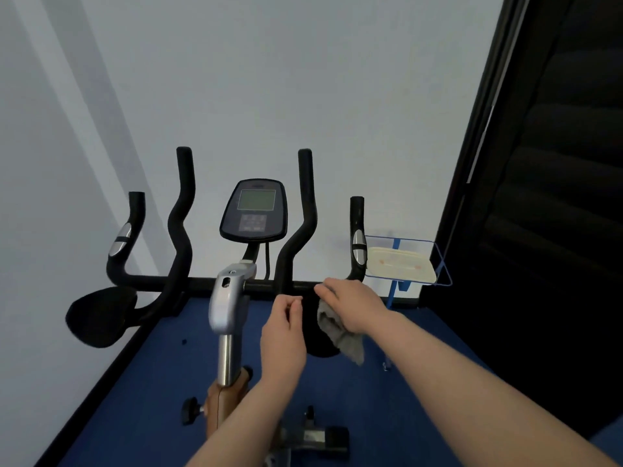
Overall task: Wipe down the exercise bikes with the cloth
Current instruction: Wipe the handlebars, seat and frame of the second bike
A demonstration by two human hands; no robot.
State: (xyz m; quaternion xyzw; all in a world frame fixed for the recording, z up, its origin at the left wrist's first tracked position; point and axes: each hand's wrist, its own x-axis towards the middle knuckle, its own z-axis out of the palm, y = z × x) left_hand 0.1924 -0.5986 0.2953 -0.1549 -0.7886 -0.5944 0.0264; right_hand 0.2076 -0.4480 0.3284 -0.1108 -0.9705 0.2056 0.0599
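A blue floor (161,382) carried the exercise bike (229,332), with a blue wire rack (441,264) standing at two o'clock.

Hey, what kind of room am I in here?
Probably a gym or home workout room: an exercise bike with a display console stands on blue flooring against a plain wall.
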